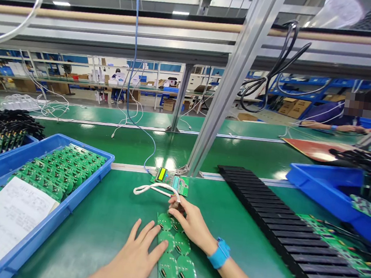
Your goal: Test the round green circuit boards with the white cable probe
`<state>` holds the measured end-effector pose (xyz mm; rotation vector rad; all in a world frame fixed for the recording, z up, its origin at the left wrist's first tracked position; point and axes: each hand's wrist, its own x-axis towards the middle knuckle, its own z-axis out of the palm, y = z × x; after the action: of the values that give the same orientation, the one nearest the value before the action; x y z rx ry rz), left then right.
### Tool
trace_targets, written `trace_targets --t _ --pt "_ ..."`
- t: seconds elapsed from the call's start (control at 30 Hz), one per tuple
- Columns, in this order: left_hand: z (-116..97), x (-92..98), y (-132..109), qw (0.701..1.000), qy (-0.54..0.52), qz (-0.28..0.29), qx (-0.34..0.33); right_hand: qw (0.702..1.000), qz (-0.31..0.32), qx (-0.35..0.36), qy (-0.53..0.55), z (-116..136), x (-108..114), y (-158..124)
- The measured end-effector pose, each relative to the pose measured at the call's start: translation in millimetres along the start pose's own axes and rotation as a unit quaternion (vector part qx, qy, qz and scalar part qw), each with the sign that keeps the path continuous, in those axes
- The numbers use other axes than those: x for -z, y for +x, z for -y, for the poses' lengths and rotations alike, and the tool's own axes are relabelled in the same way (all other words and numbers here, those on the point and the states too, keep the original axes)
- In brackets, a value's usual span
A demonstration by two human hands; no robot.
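Note:
A green panel of round circuit boards [168, 266] lies on the green tabletop in front of me. My left hand [137, 256] is flat with fingers spread, its fingertips at the panel's left edge. At the panel's far end, my right hand [190, 221] is closed on the end piece of a white cable [153, 188], over the top round boards. The fingers partly hide that end piece, and I cannot tell whether it touches the boards. The looped cable lies beside a small green board with a lit yellow-green display [162, 174]. A blue wristband [220, 254] is on my right wrist.
Left, a blue tray [70, 206] holds rows of green boards and a handwritten paper [6, 225]. Right are a black slotted rack [283, 229] and another blue tray [330, 185]. A metal post [234, 77] rises ahead. A person [332, 115] sits at the far right.

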<state>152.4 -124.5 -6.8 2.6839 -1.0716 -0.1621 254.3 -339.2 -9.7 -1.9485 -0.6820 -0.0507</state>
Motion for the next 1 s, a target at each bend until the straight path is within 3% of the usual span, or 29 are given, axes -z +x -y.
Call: trace_targets --t 0.43,0.73,0.87,1.0 --pt "-2 1.4 -1 1.0 0.004 -0.002 0.001 0.998 0.009 0.039 -0.047 0 -5 1" --pt "18 -22.2 5 0.999 0.045 0.011 -0.016 0.998 0.003 0.053 -0.046 -5 -10 0" --pt "39 -44.6 6 0.992 0.112 -0.056 -0.036 0.997 -0.003 0.063 -0.047 -6 -15 1" --pt "58 -57.7 8 0.96 0.217 -0.156 -0.09 0.995 -0.019 0.082 -0.047 -6 -17 6"
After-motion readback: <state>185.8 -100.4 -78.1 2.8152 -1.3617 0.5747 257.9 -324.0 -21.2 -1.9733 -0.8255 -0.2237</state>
